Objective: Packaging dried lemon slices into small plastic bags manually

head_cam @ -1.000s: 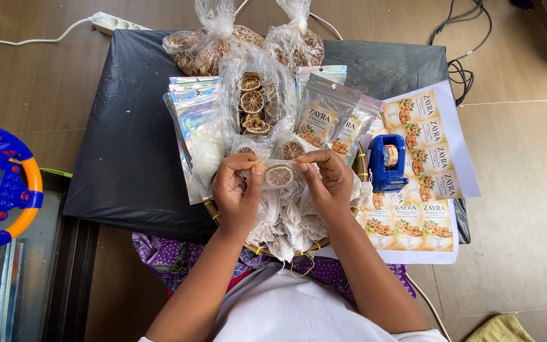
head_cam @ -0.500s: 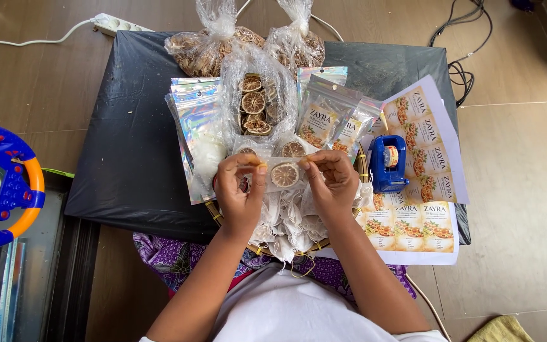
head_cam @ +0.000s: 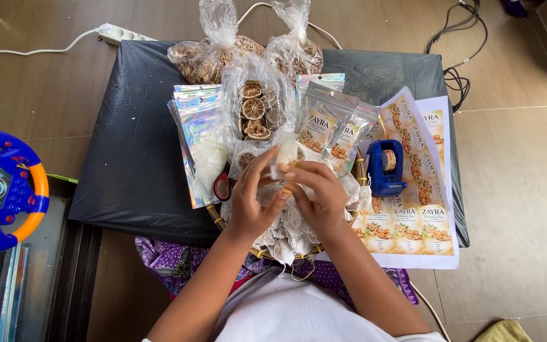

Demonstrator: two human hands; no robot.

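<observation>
Both my hands meet over a round basket (head_cam: 218, 218) full of small white sachets (head_cam: 289, 231). My left hand (head_cam: 252, 197) and my right hand (head_cam: 314, 193) together pinch one small clear sachet (head_cam: 284, 154), folded up between the fingertips. Just beyond the hands lie clear pouches of dried citrus slices (head_cam: 253, 111) and labelled stand-up pouches (head_cam: 319, 123). A stack of shiny holographic pouches (head_cam: 199, 139) lies to the left of the hands.
A black low table (head_cam: 134, 158) carries everything. A blue tape dispenser (head_cam: 385, 168) and sheets of printed labels (head_cam: 419, 215) sit to the right. Two tied bags of dried material (head_cam: 213, 54) stand at the back. A blue toy steering wheel (head_cam: 1, 187) is at the left, cables at the back.
The sachet with a dried slice was held flat between both hands. Now it is bunched and lifted at the fingertips, with my hands closer together.
</observation>
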